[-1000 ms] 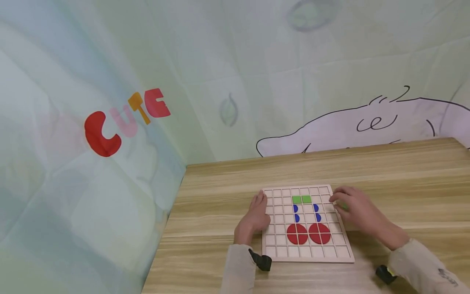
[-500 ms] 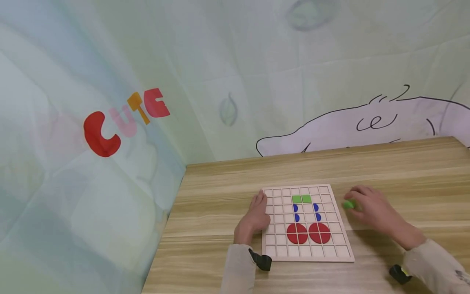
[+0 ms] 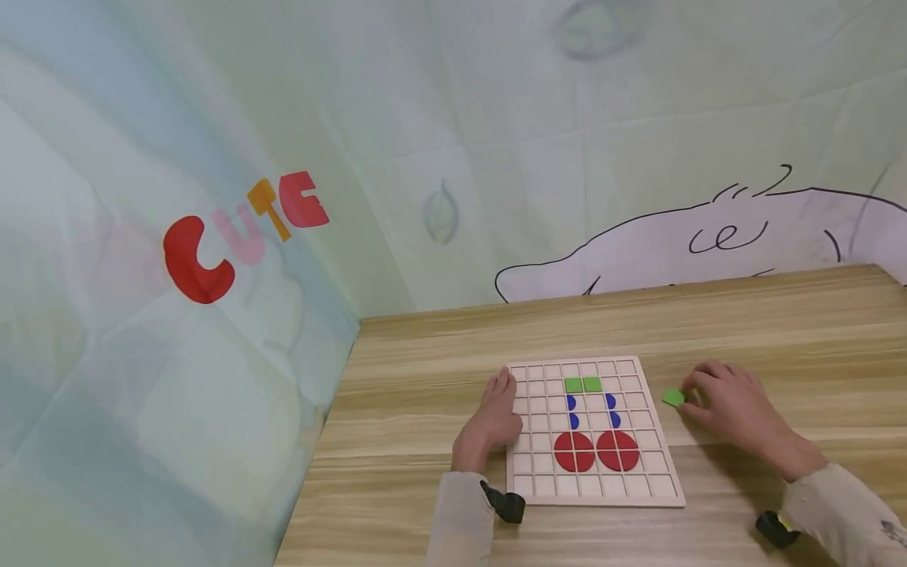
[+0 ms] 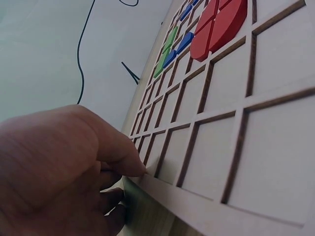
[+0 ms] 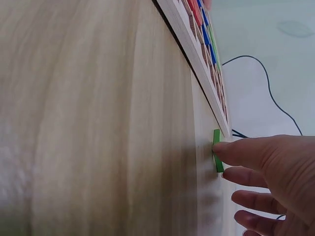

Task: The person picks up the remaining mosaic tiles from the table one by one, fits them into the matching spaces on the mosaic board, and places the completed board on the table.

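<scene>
A pale square grid board [image 3: 595, 501] lies on the wooden table. On it sit two green square tiles [image 3: 573, 385], several small blue half-round pieces [image 3: 615, 420], and two red discs [image 3: 575, 451] made of quarter pieces. My left hand [image 3: 489, 417] rests along the board's left edge; its thumb [image 4: 129, 160] presses on the rim in the left wrist view. Right of the board, my right hand [image 3: 733, 409] pinches the edge of a loose green tile [image 3: 673, 397] between thumb and index finger. The right wrist view shows this green tile [image 5: 217, 155] edge-on, close to the tabletop.
The wooden table [image 3: 425, 394] reaches back to a printed cloth backdrop [image 3: 460, 157]. Large letters [image 3: 198, 260] mark the cloth at the left. Black straps [image 3: 505, 504] hang at both wrists.
My right hand has moved away from the board's right edge, out over the table. The green tile, mostly hidden earlier, now shows flatter at its fingertips. My left hand has stayed put.
</scene>
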### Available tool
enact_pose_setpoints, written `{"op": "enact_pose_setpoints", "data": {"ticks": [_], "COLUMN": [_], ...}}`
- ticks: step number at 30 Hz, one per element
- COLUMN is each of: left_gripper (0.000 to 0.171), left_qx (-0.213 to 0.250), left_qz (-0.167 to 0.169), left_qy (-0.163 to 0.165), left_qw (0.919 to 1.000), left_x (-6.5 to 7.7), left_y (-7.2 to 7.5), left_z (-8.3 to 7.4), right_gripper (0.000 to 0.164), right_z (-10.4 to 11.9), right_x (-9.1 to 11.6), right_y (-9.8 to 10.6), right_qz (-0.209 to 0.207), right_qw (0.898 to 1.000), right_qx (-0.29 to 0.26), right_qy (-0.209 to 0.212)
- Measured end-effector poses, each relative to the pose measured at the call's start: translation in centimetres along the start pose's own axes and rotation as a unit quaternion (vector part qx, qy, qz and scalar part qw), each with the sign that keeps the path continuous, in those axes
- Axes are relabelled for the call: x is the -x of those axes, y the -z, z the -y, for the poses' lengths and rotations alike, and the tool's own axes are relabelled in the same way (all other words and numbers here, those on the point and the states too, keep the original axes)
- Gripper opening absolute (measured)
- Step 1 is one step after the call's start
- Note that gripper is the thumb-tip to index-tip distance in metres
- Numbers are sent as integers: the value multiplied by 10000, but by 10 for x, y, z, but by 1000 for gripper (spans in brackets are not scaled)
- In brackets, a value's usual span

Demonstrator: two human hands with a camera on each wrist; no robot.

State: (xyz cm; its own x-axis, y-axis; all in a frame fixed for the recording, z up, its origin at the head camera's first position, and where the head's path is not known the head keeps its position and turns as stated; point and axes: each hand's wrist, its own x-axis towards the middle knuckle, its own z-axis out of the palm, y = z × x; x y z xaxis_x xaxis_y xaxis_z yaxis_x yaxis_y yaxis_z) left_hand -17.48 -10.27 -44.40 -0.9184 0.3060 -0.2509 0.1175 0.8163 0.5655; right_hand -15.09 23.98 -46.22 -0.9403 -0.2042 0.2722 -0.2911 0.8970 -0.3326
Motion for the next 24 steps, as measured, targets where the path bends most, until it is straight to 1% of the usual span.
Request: {"op": "enact_pose_setpoints", "data": {"ticks": [11, 18, 24], "left_gripper": [66, 66, 66], "left_qx": [-98, -91, -130], "left_qz": [17, -18, -5], "left_qy": [-13, -28, 0], "left_qw": [9999, 10000, 9999], "left_x": [0, -1, -1], "left_y": [0, -1, -1], "left_z": [1, 1, 1], "right_gripper": [17, 18, 20], "right_z": [0, -1, 3], "right_x": [-2, -3, -8], "right_y": [-1, -1, 1], "right_qz": [30, -72, -311], "right_qw": [10000, 9997, 9984], "right_qx": [-2, 0, -132], "right_qy": [-9, 241, 463]}}
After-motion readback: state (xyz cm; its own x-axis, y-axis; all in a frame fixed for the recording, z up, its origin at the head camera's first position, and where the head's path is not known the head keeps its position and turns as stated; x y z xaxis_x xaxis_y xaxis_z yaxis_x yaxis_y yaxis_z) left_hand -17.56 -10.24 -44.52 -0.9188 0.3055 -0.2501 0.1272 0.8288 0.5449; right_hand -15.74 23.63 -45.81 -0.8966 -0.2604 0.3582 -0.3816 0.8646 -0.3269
